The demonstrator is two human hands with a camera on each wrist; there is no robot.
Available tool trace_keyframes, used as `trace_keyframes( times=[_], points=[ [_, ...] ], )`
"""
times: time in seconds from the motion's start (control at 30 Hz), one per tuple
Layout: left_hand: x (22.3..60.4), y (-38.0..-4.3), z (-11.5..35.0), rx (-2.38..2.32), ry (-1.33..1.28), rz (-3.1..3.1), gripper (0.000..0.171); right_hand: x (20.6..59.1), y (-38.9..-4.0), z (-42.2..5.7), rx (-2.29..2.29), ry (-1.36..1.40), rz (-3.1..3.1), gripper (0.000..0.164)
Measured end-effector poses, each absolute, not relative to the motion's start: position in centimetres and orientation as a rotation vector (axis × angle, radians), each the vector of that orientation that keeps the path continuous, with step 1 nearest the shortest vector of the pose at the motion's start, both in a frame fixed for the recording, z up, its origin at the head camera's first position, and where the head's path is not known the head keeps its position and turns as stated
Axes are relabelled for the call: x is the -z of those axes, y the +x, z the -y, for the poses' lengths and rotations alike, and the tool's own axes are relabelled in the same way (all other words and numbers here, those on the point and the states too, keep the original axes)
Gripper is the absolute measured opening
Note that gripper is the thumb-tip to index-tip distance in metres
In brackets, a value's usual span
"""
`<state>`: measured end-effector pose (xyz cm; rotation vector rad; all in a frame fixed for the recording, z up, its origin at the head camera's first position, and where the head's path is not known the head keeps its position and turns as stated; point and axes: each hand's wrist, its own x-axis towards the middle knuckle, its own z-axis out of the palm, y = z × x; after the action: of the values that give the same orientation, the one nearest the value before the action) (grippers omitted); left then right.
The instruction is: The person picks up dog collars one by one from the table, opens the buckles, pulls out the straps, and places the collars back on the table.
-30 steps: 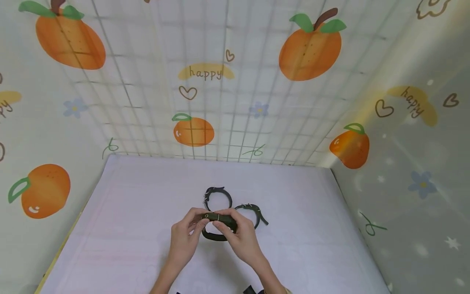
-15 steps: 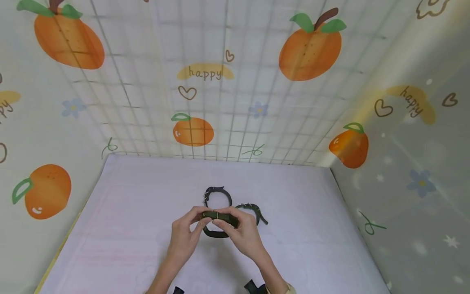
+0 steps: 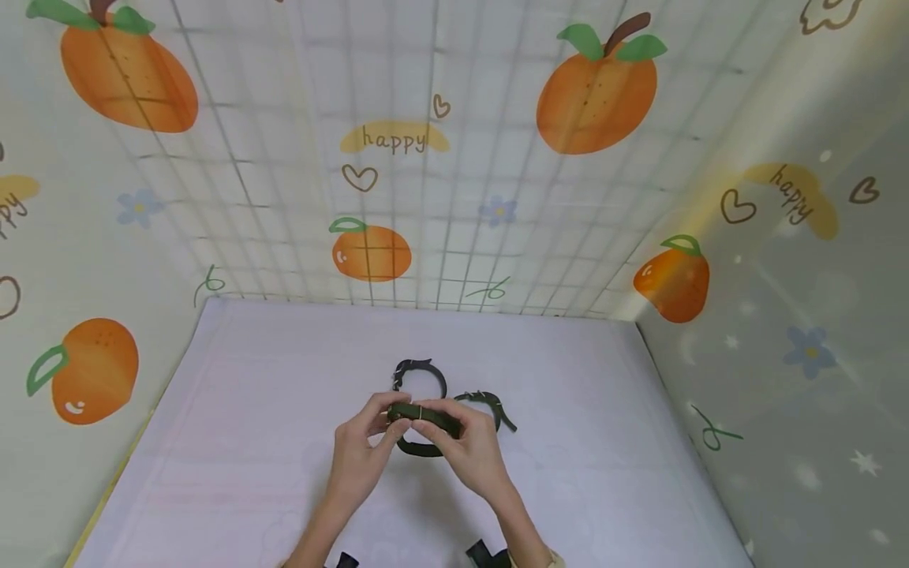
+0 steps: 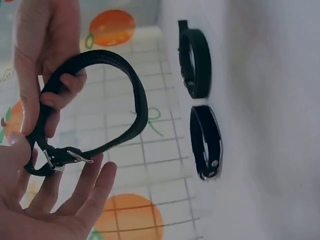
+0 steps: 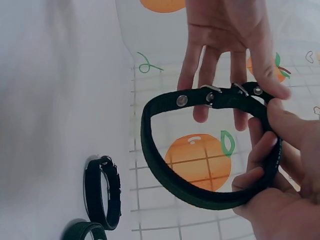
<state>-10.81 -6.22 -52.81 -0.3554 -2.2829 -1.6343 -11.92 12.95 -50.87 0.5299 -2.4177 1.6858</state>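
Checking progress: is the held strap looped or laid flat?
Looped: wrist views show the strap curved into a ring, meeting at its buckle; whether fastened, cannot tell.

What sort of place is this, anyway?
Probably a small, enclosed tabletop workspace: a pale table hemmed by walls printed with oranges and the word "happy", with two dark buckled bands resting on it. What lies beyond isn't visible.

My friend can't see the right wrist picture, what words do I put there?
The right hand and left hand hold a dark looped band with a metal buckle, in front of a backdrop printed with oranges. At lower left, two more bands rest on a white table, one cut off by the picture's edge.
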Motion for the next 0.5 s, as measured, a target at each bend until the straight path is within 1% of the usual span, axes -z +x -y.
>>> trace_keyframes(
  times=[0.1, 0.27, 0.5],
  points=[
    [52.57, -11.06, 6.31, 1.507, -0.43, 2.302, 0.029, 50.73, -12.03, -13.03, -1.664, 0.541, 2.438, 0.024],
    [52.53, -11.39, 6.2, 1.471, -0.431, 2.265, 0.022, 50.91, -12.13, -13.02, -1.631, 0.51, 2.474, 0.025],
    [52.3, -10.88, 5.84, 1.697, -0.237, 2.203, 0.023, 51.3, -11.97, -12.91, -1.685, 0.48, 2.455, 0.023]
  ],
)
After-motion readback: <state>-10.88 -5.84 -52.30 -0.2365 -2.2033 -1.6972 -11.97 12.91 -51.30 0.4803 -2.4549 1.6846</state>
